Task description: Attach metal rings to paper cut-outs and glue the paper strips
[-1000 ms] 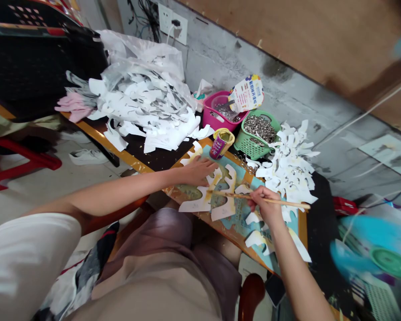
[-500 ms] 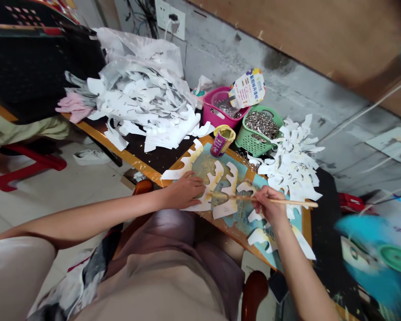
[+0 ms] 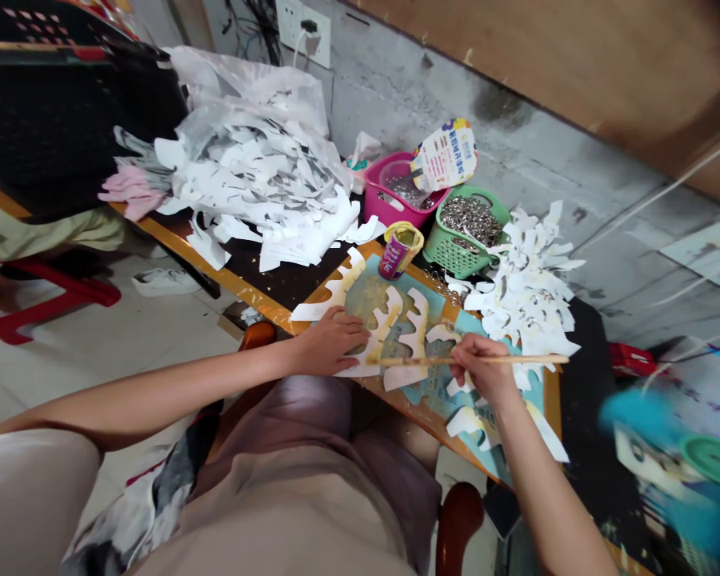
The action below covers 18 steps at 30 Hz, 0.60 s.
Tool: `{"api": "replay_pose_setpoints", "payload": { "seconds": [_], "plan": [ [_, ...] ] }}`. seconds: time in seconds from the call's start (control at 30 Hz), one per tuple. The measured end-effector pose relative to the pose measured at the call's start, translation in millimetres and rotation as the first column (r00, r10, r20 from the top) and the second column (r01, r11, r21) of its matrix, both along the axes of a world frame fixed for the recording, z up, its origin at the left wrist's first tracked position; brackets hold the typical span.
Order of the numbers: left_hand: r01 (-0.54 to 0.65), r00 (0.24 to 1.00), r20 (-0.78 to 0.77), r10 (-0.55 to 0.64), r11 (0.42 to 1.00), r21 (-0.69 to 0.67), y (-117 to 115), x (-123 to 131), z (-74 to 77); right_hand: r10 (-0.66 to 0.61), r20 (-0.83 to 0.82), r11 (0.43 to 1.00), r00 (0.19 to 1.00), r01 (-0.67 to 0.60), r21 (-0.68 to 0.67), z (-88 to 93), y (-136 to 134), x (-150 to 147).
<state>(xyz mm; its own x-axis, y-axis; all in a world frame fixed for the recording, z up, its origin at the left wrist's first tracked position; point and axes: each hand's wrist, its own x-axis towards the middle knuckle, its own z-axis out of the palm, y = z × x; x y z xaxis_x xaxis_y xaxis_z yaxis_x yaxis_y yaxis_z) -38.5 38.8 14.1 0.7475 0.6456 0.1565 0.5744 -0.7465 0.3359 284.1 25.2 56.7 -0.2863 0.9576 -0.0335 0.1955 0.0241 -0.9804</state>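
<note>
My right hand [image 3: 483,366] grips a long wooden-handled brush [image 3: 534,360], its bristle end pointing left. The tip is over a white scalloped cut-out piece [image 3: 386,320] with yellowish smears along its edge. My left hand [image 3: 334,342] lies flat, fingers spread, at the left side of that piece. Another smeared cut-out [image 3: 417,328] lies just right of it, and a further cut-out [image 3: 336,286] lies beyond my left hand. A small purple cup [image 3: 394,260] with a yellow-crusted rim stands behind the pieces on the stained work board [image 3: 369,296].
A pink basket [image 3: 384,210] and a green basket [image 3: 456,252] of metal rings stand by the wall. A big heap of white cut pieces [image 3: 258,176] spreads at the left, and a smaller pile [image 3: 528,296] lies at the right. A red stool [image 3: 54,296] is on the floor.
The brush has turned slightly in my right hand, its broad bristle face now showing as a thin edge. My left hand stays on the cut-out.
</note>
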Motion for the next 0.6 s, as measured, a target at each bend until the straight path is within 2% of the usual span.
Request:
{"api": "replay_pose_setpoints", "payload": {
  "seconds": [0.07,0.17,0.23,0.37,0.43,0.6],
  "plan": [
    [0.000,1.000,0.004,0.000,1.000,-0.001,-0.5,-0.4,1.1,-0.015,0.017,1.000,1.000,0.015,0.011,1.2,-1.0,-1.2],
    [-0.004,1.000,0.007,0.004,1.000,-0.001,-1.3,-1.1,1.7,0.115,0.086,0.991,0.990,-0.108,-0.072,5.3,-3.3,-1.6],
    [-0.008,1.000,0.006,0.008,1.000,0.001,-1.5,-1.4,0.9,0.132,0.098,0.988,0.986,-0.124,-0.089,8.5,-3.7,-0.4],
    [-0.008,1.000,0.003,0.008,1.000,0.008,-1.3,-1.8,-2.6,-0.038,0.056,0.999,0.998,0.036,0.039,12.1,-1.0,-0.4],
    [-0.007,1.000,0.012,0.007,1.000,0.017,-1.5,-2.0,-4.1,-0.082,0.040,0.993,0.996,0.078,0.091,12.8,-0.5,-3.6],
    [-0.007,1.000,0.024,0.007,1.000,0.024,-2.0,-2.4,-5.1,0.068,0.152,0.997,0.986,-0.071,0.016,16.9,-3.0,-7.3]
  ]
}}
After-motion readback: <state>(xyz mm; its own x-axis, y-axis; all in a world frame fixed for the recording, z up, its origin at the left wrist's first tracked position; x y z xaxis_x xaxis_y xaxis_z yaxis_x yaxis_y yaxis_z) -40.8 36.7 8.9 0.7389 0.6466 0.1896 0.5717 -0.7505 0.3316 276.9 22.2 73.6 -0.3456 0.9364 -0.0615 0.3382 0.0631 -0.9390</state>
